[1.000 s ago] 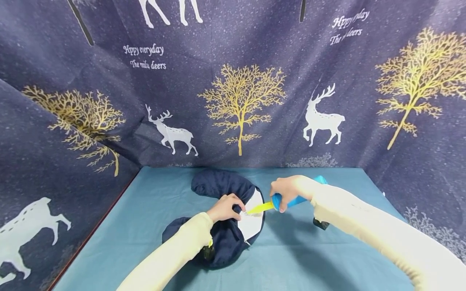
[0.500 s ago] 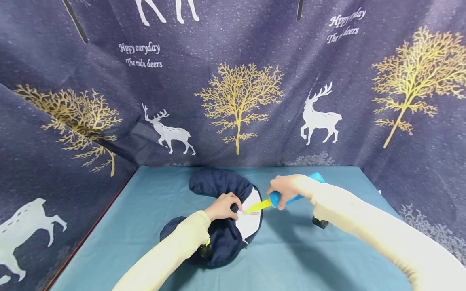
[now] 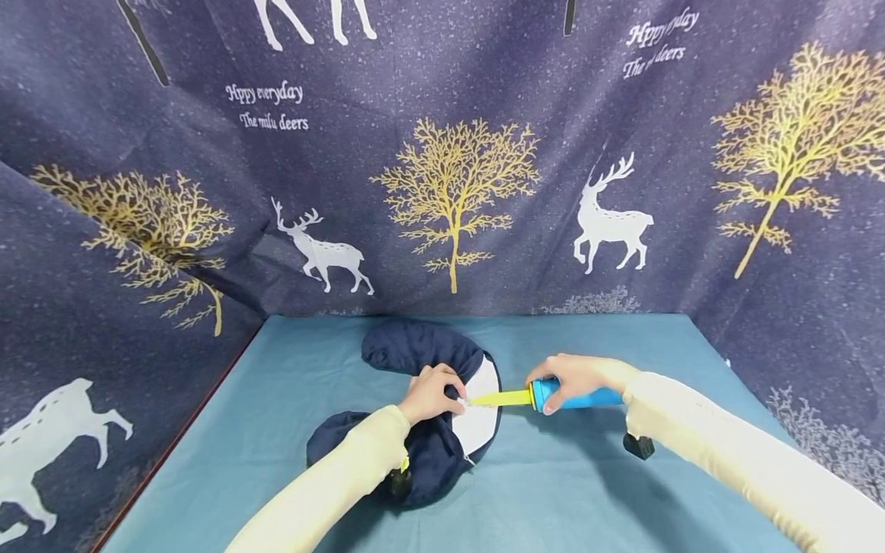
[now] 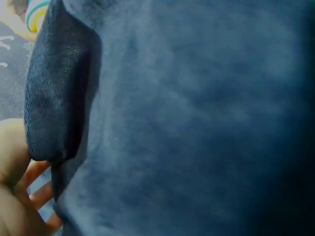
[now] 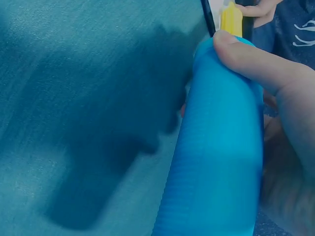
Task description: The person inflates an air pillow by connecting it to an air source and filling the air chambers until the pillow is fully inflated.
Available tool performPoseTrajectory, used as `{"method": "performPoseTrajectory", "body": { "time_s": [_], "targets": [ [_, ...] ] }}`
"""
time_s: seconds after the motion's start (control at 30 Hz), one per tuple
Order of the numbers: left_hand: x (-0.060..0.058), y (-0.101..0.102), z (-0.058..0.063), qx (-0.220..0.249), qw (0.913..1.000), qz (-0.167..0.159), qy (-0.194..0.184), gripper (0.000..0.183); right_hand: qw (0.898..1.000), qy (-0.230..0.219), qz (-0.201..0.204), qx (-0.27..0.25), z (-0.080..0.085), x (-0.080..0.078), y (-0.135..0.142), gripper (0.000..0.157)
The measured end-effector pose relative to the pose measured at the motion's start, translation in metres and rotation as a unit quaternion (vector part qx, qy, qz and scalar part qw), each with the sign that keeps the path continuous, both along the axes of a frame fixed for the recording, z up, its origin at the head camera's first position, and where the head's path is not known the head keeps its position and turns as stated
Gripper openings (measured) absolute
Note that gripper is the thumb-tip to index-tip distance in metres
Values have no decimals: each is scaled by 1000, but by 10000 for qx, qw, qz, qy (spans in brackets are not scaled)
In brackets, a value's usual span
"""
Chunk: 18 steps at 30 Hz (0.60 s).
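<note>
A navy U-shaped neck pillow [image 3: 415,346] lies on the table, its opened cover showing a white inner part [image 3: 484,422]. My left hand [image 3: 430,395] pinches the pillow at the edge of that white part; in the left wrist view the navy fabric [image 4: 187,118] fills most of the picture. My right hand [image 3: 570,380] grips a blue hand pump [image 3: 594,398] near its front collar, the thumb lying along the top in the right wrist view. The pump's yellow nozzle [image 3: 508,399] points left, its tip right at the white part beside my left fingertips.
A teal cloth covers the table [image 3: 207,461]. Behind it hangs a dark curtain [image 3: 525,253] printed with deer and golden trees, and it also drapes along the left and right sides. The pump's shadow [image 5: 113,157] falls on the cloth.
My right hand has shifted right and nearer, and the pump's rear end has dropped, so the pump now lies almost level. The nozzle tip and my left hand stay about where they were.
</note>
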<state>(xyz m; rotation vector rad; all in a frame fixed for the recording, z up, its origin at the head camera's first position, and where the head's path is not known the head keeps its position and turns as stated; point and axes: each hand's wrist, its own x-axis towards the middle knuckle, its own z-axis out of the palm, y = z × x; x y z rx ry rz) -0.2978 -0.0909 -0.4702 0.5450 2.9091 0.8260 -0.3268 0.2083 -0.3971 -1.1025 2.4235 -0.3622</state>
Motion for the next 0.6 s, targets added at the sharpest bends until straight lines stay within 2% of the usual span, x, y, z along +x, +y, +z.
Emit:
{"method": "performPoseTrajectory", "body": {
  "time_s": [0.13,0.33,0.6],
  "targets": [
    [-2,2,-2,71,9999,144,63,12,9999,-7,39,-150,-4,0,2,49],
    [-4,2,-4,162,9996,222,21,9,9999,-11,82,-98,-5,1,-1,47],
    [-8,1,-3,192,9994,253,-108,8,9993,-69,82,360,12,-1,-17,49]
  ]
}}
